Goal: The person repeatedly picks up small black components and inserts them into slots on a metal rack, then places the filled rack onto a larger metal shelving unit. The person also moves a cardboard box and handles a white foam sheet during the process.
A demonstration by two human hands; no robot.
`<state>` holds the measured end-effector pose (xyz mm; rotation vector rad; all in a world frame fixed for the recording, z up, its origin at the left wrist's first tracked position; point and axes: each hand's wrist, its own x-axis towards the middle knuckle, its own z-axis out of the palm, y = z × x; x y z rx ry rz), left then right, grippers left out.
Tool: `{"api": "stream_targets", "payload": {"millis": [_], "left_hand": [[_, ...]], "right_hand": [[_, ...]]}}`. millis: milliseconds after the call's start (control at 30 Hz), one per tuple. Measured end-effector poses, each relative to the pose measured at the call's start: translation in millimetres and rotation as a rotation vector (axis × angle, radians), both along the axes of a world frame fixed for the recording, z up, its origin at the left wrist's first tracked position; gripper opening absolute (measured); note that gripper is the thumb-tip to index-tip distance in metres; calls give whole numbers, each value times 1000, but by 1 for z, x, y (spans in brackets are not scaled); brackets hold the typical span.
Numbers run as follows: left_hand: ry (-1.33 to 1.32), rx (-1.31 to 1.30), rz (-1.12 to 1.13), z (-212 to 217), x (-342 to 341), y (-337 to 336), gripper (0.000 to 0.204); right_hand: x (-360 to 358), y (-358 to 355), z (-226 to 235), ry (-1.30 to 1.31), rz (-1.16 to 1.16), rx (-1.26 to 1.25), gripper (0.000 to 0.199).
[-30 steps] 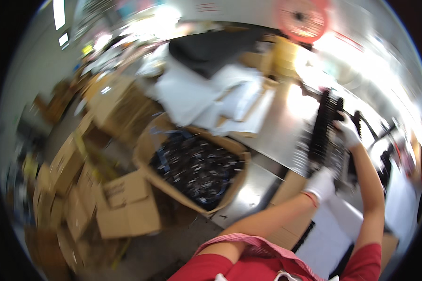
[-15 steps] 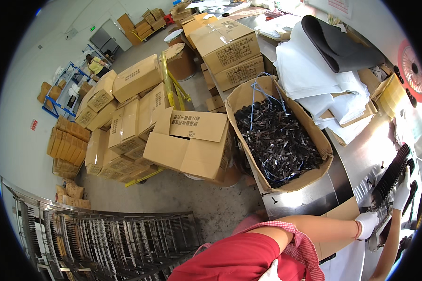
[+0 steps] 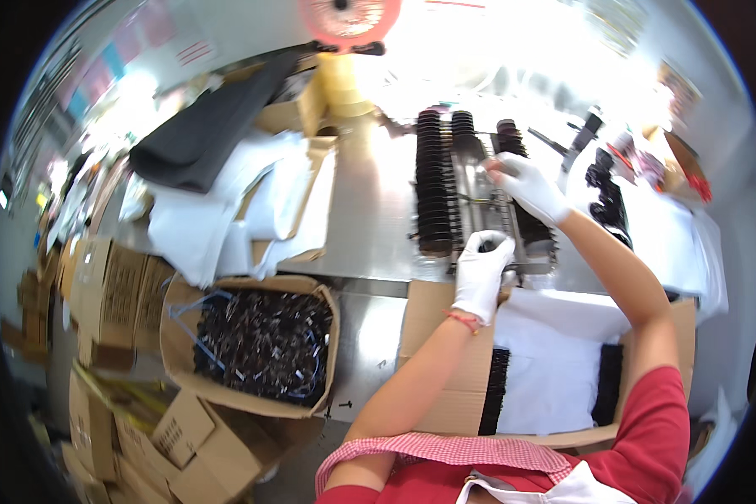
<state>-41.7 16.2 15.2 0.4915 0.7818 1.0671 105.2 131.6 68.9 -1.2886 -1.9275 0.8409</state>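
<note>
A metal rack [image 3: 485, 220] lies on the steel table, carrying rows of thin black pieces [image 3: 434, 185] packed side by side. My left hand [image 3: 479, 290], in a white glove, is curled closed at the rack's near end; what lies in its fingers is hidden. Over the rack's right side, my gloved right hand [image 3: 531, 189] points left with its fingers bent together, fingertips bare, and its grip is too blurred to name. Just below both hands stands an open carton [image 3: 445, 361], lined with a white sheet [image 3: 550, 378] and edged by black strips [image 3: 609, 385] of pieces.
To the left, a carton of loose black pieces [image 3: 265, 344] sits on the table. Beyond it are white sheets [image 3: 214, 223], a black mat [image 3: 218, 126] and a pink fan [image 3: 349, 21]. Black parts [image 3: 605, 189] and a red-edged box [image 3: 679, 164] lie right. Cartons [image 3: 113, 294] stack at far left.
The view has swung right from the floor and stacked cartons to the table. The rack and both hands now sit near the middle. Both hands remain at the rack.
</note>
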Motion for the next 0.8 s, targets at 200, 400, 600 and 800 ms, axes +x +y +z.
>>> {"api": "stream_targets", "payload": {"millis": [200, 400, 600, 800], "left_hand": [[1156, 662, -35, -28, 13, -17, 37], [1095, 578, -169, -28, 0, -12, 42], [1151, 632, -84, -27, 2, -13, 31], [1166, 642, -73, -28, 4, -11, 27]], "right_hand": [[1, 114, -43, 260, -256, -135, 77], [-34, 120, -46, 270, 8, -151, 50], [-73, 101, -79, -126, -233, 233, 46], [-60, 111, -69, -406, -68, 792, 38]]}}
